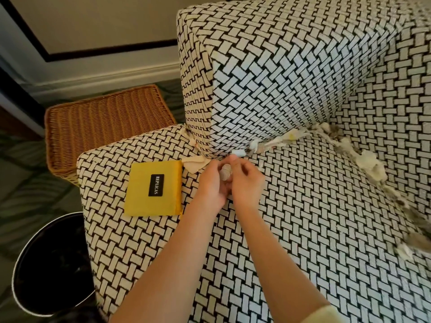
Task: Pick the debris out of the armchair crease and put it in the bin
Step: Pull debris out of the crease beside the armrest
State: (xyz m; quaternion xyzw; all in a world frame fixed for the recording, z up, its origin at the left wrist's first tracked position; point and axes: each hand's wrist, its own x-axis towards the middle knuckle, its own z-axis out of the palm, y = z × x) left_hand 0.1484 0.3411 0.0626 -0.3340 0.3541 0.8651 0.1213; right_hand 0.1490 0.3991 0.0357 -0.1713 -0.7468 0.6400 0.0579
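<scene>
Lettering on the flat yellow pouch (154, 188) reads "REPLICAS"; beside it, left hand (211, 185) and right hand (247, 183) pinch round silvery discs (225, 172).

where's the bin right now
In the head view the bin stands on the floor at lower left, tucked against the armchair seat's front corner, below the yellow pouch and nearer the camera than the wicker basket.

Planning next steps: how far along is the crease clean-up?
Done: cannot tell; the bin is dark inside. In hand: left hand and right hand hold small round pieces over the seat. Left: paper scraps ahead and debris on the right sit wedged along the seat's edges.
</scene>
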